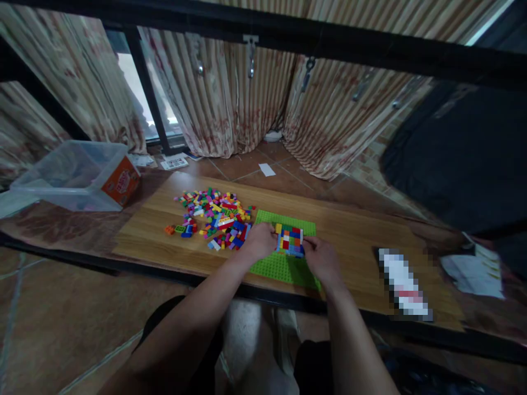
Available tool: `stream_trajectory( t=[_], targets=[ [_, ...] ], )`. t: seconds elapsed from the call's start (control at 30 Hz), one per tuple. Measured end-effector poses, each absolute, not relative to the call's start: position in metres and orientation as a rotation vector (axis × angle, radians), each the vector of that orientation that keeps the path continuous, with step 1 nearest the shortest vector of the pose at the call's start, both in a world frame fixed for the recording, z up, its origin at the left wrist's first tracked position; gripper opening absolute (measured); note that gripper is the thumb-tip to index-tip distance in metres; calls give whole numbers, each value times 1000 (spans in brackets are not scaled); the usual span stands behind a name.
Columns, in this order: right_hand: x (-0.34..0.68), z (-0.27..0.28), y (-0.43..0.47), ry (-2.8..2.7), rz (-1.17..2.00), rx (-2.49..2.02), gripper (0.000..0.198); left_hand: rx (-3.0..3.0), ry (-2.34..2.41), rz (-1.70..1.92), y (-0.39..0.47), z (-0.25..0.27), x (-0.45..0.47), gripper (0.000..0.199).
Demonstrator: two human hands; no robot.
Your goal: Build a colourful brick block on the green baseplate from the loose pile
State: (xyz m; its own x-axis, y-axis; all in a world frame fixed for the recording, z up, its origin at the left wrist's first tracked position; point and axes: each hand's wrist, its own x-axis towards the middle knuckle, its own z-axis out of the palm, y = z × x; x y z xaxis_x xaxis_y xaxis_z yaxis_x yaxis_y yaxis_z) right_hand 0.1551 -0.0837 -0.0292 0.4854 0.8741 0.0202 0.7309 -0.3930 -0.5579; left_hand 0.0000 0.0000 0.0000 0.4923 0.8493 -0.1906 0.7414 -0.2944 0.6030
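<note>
A green studded baseplate [284,270] lies on the wooden board, and a block of many-coloured toy bricks [290,241] is on its middle. My left hand [260,242] has its fingers closed at the left edge of this brick block. Against the opposite edge, the thumb and fingers of my right hand [323,261] are pinched. Whether a separate small brick is between the fingers of either hand is too small to tell. Left of the baseplate spreads a heap of loose toy bricks [214,211] in several colours.
The wooden board [354,236] lies on a low dark-edged table. A clear plastic box [74,175] with an orange label stands at the left. A pixelated long object [405,285] lies at the right, with papers [473,271] beyond it. A dark bar [263,27] crosses above.
</note>
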Motion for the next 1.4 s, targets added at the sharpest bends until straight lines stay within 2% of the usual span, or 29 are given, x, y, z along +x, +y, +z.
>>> stream_trajectory(
  t=[0.27,0.6,1.4],
  targets=[
    [164,-34,-88,-1313,468,-2173,35,2057,1232,216,9,-11,2,22],
    [158,-28,-88,-1357,365,-2227,33,2062,1384,290,8,-17,9,33],
    [148,-27,-85,-1368,289,-2328,36,1983,1503,199,7,-11,17,32]
  ],
)
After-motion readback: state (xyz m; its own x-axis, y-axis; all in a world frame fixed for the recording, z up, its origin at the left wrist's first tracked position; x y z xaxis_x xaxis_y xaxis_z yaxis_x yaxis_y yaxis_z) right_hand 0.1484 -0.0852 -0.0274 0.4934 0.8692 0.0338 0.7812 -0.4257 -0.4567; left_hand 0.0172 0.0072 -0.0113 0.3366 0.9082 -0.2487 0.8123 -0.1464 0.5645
